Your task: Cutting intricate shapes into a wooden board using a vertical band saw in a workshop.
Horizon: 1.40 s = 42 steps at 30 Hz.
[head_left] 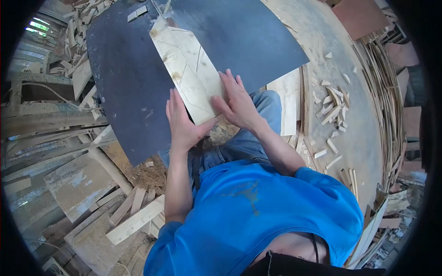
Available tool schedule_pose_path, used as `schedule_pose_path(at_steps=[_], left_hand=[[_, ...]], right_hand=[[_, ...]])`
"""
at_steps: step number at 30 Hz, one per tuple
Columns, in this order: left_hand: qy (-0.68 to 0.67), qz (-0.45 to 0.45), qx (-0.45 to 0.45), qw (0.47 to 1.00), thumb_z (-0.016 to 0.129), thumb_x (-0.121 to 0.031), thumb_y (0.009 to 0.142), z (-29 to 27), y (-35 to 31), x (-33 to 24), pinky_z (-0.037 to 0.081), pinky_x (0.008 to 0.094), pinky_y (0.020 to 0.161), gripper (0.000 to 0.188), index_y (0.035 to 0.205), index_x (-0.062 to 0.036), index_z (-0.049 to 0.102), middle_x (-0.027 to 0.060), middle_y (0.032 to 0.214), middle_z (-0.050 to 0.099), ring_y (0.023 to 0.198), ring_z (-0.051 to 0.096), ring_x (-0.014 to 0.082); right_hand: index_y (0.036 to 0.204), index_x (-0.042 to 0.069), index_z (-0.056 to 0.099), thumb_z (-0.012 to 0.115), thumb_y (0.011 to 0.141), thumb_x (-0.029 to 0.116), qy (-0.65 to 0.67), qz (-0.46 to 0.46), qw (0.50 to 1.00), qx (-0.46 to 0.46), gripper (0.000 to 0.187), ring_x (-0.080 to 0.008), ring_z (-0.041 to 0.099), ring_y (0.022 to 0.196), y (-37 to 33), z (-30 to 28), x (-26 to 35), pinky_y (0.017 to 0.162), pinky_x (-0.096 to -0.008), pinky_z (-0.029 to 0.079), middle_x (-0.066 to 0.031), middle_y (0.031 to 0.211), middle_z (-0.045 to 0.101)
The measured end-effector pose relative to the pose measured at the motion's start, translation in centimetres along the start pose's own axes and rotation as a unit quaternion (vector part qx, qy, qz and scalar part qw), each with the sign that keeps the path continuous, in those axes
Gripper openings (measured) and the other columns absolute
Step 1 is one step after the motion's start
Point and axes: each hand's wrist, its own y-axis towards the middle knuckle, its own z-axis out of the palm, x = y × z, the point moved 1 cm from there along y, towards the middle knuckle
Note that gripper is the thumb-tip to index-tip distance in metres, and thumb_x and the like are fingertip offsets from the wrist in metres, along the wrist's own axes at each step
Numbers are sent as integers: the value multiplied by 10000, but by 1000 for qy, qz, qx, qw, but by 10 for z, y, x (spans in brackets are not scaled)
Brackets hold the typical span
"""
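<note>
A pale wooden board (189, 69) lies lengthwise over a dark tabletop (124, 78), its near end toward my body. Several slanted lines, either drawn or cut, cross its face, and its far end is angled. My left hand (182, 122) grips the board's near left edge, thumb along the near end. On the right edge, my right hand (235, 101) has its thumb on top and its fingers along the side. A thin strip-like part (159, 8) stands at the board's far tip; what it is I cannot tell.
Two small wood blocks (137, 13) rest on the dark top at the far left. Wood offcuts (334, 106) lie scattered on the right. Planks (138, 218) and sawdust (147, 177) lie at lower left. Long thin strips (377, 87) are stacked along the far right.
</note>
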Motion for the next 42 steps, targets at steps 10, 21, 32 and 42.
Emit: schedule_pose_path(at_steps=[10, 21, 32, 42], left_hand=[[-15, 42, 2, 999, 986, -472, 664, -5, -12, 7, 224, 626, 1292, 1381, 1661, 103, 223, 374, 1676, 337, 1585, 311, 500], [-6, 24, 18, 1000, 962, -514, 710, -4, -18, 1, 200, 637, 1297, 1383, 1686, 79, 182, 368, 1700, 294, 1584, 302, 511], [-15, 17, -24, 999, 981, -488, 706, 21, -15, -7, 197, 627, 1287, 1397, 1686, 83, 166, 367, 1710, 265, 1572, 305, 505], [0, 30, -16, 999, 956, -490, 743, 11, -24, -5, 207, 643, 1277, 1366, 1683, 89, 150, 378, 1701, 258, 1568, 295, 526]], right_hand=[[1627, -91, 351, 585, 1072, 188, 65, 4, 998, -16, 664, -468, 365, 1588, -25, 1, 13, 1330, -589, 216, -326, 1591, 508], [1629, -32, 388, 581, 1071, 133, 90, 25, 996, -14, 614, -387, 352, 1621, -21, 1, 9, 1351, -599, 79, -230, 1656, 489], [1507, -33, 572, 587, 1090, 188, 80, 28, 993, -81, 472, -379, 521, 1512, -7, -1, -9, 1338, -633, 105, -243, 1482, 650], [1553, -45, 517, 591, 1079, 128, 110, 14, 992, -66, 510, -417, 504, 1515, -18, -2, 3, 1335, -603, 205, -256, 1519, 616]])
